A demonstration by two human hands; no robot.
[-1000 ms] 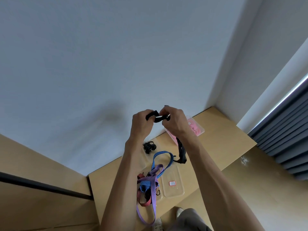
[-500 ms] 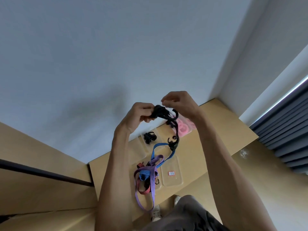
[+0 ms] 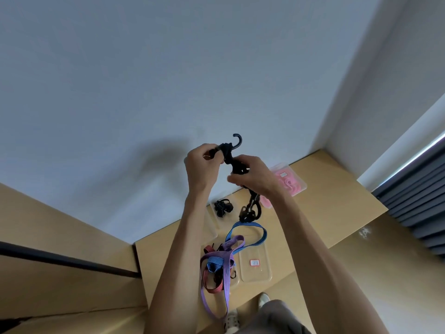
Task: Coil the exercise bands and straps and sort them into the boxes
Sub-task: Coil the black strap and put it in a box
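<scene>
**Black hooked strap half wound, tail hanging**

Since half a second ago the wound part of the black elastic strap with hooks (image 3: 237, 165) has grown thicker between the hands, one hook now stands up clear above them, and the hanging tail has shortened.

The light wooden tabletop (image 3: 337, 189) below carries the clear plastic boxes. One box (image 3: 255, 261) with a small red label holds part of a loose blue striped band (image 3: 250, 235); another (image 3: 292, 180) holds pink bands; a third (image 3: 225, 208) holds an already bundled black strap. A tangle of purple, blue and red striped bands (image 3: 219, 266) lies at the near edge, the purple tail dangling off it.

Both hands are raised above the tabletop. The left hand (image 3: 201, 167) has its grip curled round the upper end of the strap, just under the hook. The right hand (image 3: 252, 177) pinches the bundle lower down, fingers curled round it, with the free tail running out beneath the palm.

The strap's long axis runs roughly vertical: upper hook pointing up and curling left, the lower hook end hanging toward the tabletop, just above the blue band.

To do this step well, I judge the left grip should stay firm as an anchor while the right feeds the tail round in even, snug turns, finishing by tucking the lower hook so the coil cannot spring open.
</scene>
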